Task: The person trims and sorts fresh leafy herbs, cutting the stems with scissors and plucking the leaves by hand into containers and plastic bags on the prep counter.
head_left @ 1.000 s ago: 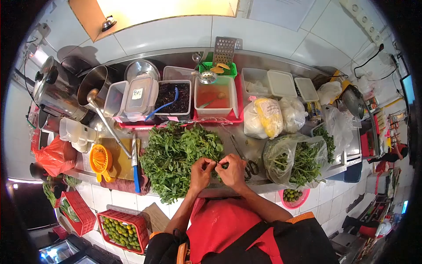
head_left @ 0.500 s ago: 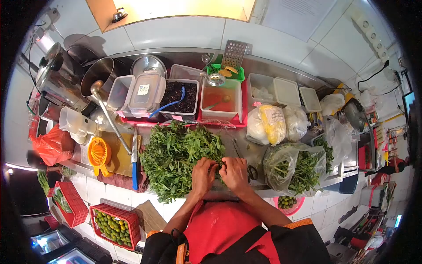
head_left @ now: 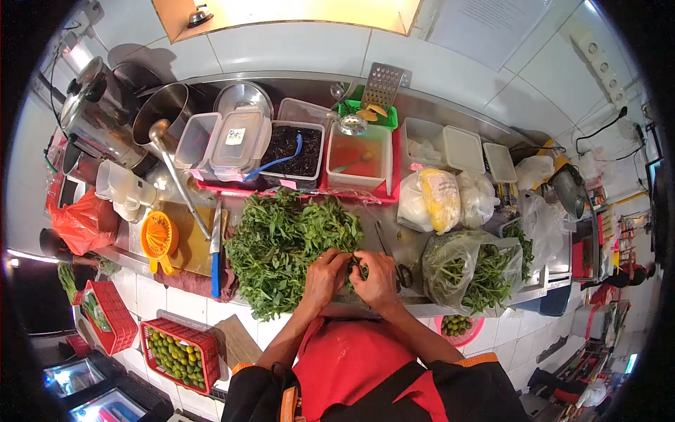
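Note:
A large heap of leafy green herbs lies on the metal counter in front of me. At its right edge my left hand and my right hand are close together with fingers pinched. A small leafy sprig shows between them, gripped by both hands, though the fingertips partly hide it. Just right of my right hand lie scissors with dark handles. Farther right stands a clear plastic bag holding leafy stems.
A blue-handled knife and an orange citrus juicer lie left of the heap. Behind it, food containers stand on a red tray. A crate of green citrus fruit sits below on the left.
My view has shifted slightly. My hands remain at the heap's edge, their fingers slightly repositioned, and more of the green sprig shows between them.

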Available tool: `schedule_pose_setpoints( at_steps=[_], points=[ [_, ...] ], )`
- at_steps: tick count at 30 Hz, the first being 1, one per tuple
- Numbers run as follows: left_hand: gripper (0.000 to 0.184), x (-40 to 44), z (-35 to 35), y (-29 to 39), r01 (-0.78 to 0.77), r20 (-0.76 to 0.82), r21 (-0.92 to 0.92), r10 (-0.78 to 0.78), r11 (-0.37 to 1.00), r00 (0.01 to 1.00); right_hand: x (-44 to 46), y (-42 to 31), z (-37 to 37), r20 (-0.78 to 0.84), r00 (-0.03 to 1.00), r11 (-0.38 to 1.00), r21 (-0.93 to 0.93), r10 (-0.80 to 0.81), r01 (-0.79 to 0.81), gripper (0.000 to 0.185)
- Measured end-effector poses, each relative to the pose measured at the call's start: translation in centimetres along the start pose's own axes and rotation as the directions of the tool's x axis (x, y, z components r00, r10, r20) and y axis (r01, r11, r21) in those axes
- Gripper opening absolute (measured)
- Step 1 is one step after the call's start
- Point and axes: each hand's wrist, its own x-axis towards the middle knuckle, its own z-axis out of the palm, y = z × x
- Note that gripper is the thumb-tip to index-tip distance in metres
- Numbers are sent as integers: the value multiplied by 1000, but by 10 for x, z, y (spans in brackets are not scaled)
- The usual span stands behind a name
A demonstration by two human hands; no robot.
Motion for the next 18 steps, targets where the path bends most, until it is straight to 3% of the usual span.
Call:
schedule_pose_setpoints(
  at_steps=[4,7,9,13,16,18],
  points=[
    [21,0,4,1,27,-7,11,-27,1000,1000,-7,11,6,-48,997,998,27,66,-65,18],
    [21,1,3,8,-22,-18,56,23,998,1000,-6,12,2,13,992,988,86,127,-128,15],
    [22,0,6,5,6,-16,63,-5,998,1000,-4,10,-1,136,959,927,254,248,-276,17],
    [24,-2,6,3,49,10,23,-49,999,999,-1,15,-5,148,958,909,308,245,-280,16],
    [24,1,2,6,75,42,22,-75,997,996,1,13,-7,60,987,953,258,147,-157,19],
    [24,7,-3,14,34,21,-2,-34,999,999,3,6,-11,121,982,901,394,144,-181,24]
  ],
)
